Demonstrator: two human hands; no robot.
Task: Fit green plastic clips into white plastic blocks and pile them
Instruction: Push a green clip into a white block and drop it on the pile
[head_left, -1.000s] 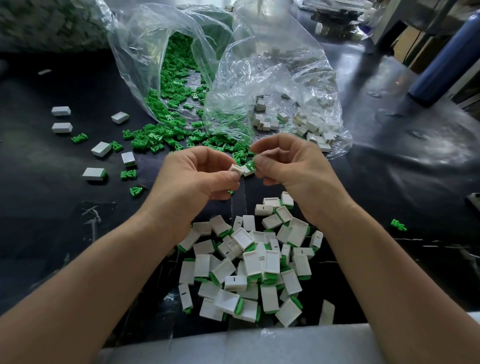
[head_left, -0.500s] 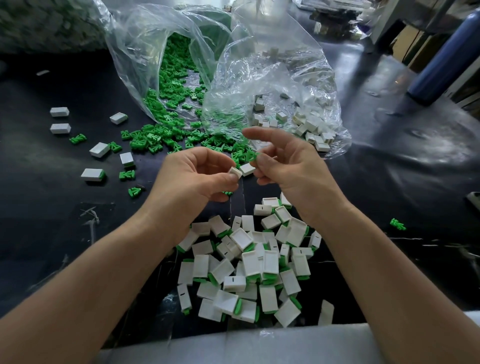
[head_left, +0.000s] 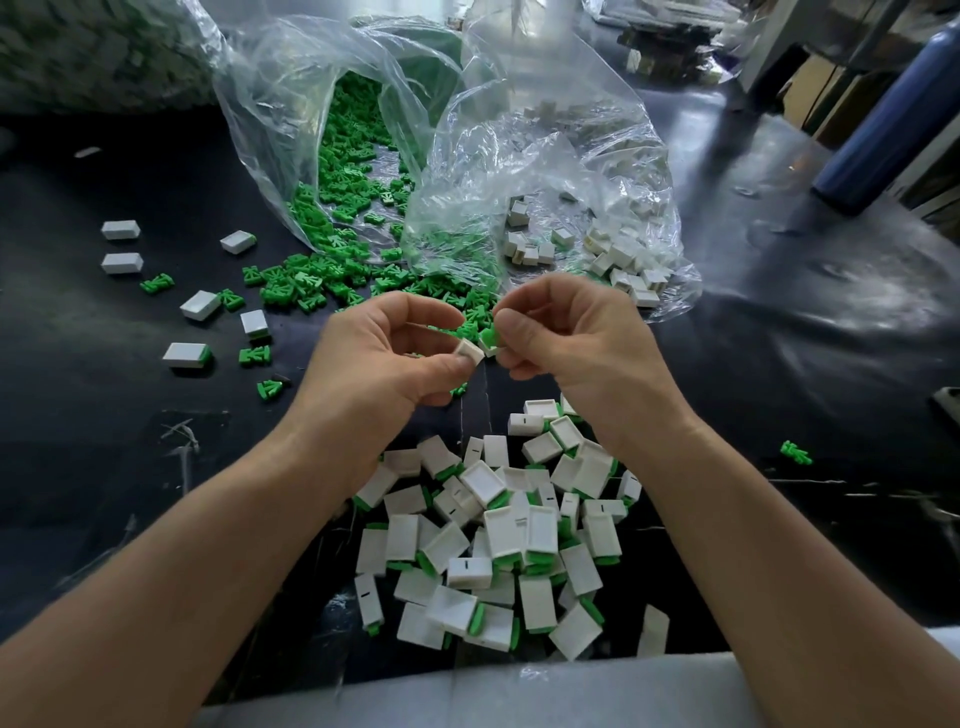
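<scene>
Stray blocks (head_left: 120, 229) lie on the left part of the table (head_left: 779, 338). The clip bag (head_left: 291, 104) spills green clips toward the centre. The left hand (head_left: 384, 358) pinches a white block (head_left: 469, 352) between thumb and fingers. The block appears to touch a green clip (head_left: 488, 339), which the right hand (head_left: 571, 338) pinches with curled fingers. Both hands hover over the pile (head_left: 498, 530) of fitted blocks. Behind the right hand lies the block bag (head_left: 597, 171). A bottle (head_left: 893, 114) stands at far right.
</scene>
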